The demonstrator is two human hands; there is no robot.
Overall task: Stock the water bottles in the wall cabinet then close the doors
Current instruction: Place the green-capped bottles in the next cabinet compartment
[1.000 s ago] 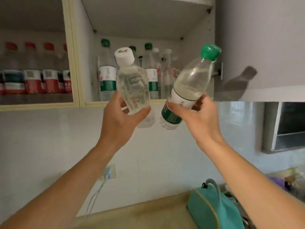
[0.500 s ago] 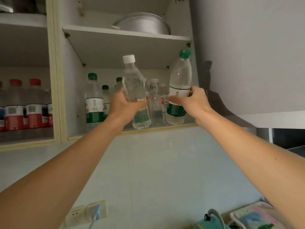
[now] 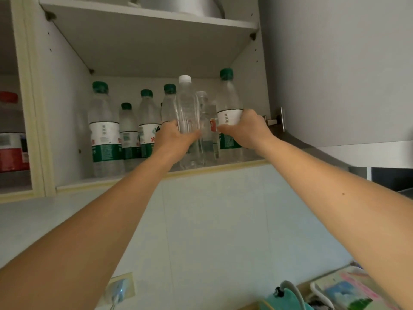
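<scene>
Head cam, looking up into the wall cabinet (image 3: 67,108). Both arms are stretched up to the lower shelf (image 3: 223,167). The left hand (image 3: 174,139) is wrapped around the clear white-capped bottle (image 3: 187,104), which stands upright right at the front edge of the shelf; can't quite tell if its base is fully down on the board. The right hand (image 3: 244,128) grips the green-capped bottle (image 3: 228,97) around its label, upright too, at the right end of the shelf next to the cabinet's side wall. The two bottles are just beside each other, with a smaller clear bottle (image 3: 204,113) showing in between, further back.

To the left on the same shelf there's a row of stocked green-capped bottles (image 3: 105,130), all upright. Red-labelled bottles (image 3: 11,148) sit in the next compartment over on the left, pretty blurry. Something round and metal (image 3: 185,5) is on the upper shelf. The grey cabinet door (image 3: 335,63) is swung open on the right.

Down at the bottom: a wall socket (image 3: 120,289) with a plug in it and a teal bag (image 3: 288,298) on the counter (image 3: 250,306).
</scene>
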